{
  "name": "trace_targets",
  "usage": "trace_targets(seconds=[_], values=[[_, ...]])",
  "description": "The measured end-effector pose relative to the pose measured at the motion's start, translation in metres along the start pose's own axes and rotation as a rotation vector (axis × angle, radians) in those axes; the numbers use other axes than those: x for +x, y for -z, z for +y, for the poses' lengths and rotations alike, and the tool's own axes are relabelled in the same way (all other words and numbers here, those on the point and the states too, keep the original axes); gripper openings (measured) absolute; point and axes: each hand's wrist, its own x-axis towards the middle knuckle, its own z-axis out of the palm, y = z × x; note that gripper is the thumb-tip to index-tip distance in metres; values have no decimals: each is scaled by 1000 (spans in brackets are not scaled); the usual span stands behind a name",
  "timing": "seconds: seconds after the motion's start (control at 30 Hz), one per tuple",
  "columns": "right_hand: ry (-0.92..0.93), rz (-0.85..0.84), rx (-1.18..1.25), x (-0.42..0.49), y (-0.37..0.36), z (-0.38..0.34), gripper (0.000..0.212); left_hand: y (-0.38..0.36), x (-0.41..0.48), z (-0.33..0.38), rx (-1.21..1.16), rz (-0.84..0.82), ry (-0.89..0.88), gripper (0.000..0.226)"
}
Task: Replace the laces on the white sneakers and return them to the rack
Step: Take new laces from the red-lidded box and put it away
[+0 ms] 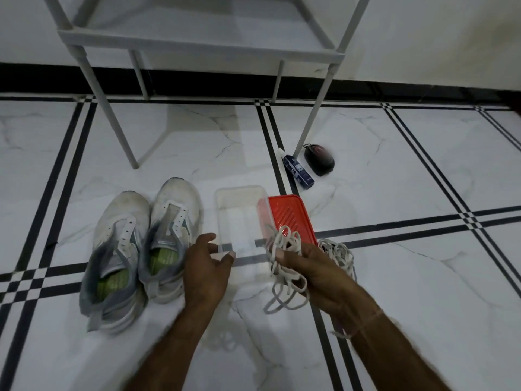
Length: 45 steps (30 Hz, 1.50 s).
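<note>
Nothing here can be read as words or numbers. The blue spray bottle (299, 170) has pale label print that is too small and blurred to make out. The tongue tag on one white sneaker (172, 221) is illegible, and the black brush (319, 160) shows only a reddish curved mark

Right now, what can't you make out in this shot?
Head view:
- Rack: upper shelves cut off by the top edge.
- Blue bottle: label too small to read.
- Floor laces: partly hidden behind the right hand.
- Dark object beside rack leg: too blurred to identify.
</note>
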Motion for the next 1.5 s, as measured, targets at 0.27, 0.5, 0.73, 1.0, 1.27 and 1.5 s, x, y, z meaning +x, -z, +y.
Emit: trace_targets(seconds=[0.27,0.5,0.73,1.0,1.27,1.5], values=[[3,132,-867,-33,25,86,14,-6,-33,-2,77,-2,-88,83],[64,288,-1099,-29,25,114,54,-5,-44,-10,190,-65,-222,83],[120,353,-942,-34,36,104,51,-9,-47,4,408,42,-286,77],[294,627,-840,-38,83,54,38,-72,-63,66,391,-340,-570,47],[-97,833,-1120,26,144,38,68,-167,-44,89,163,-581,-235,30],[95,822,-864,38,169,48,11,-185,-27,86,91,-587,-93,38]])
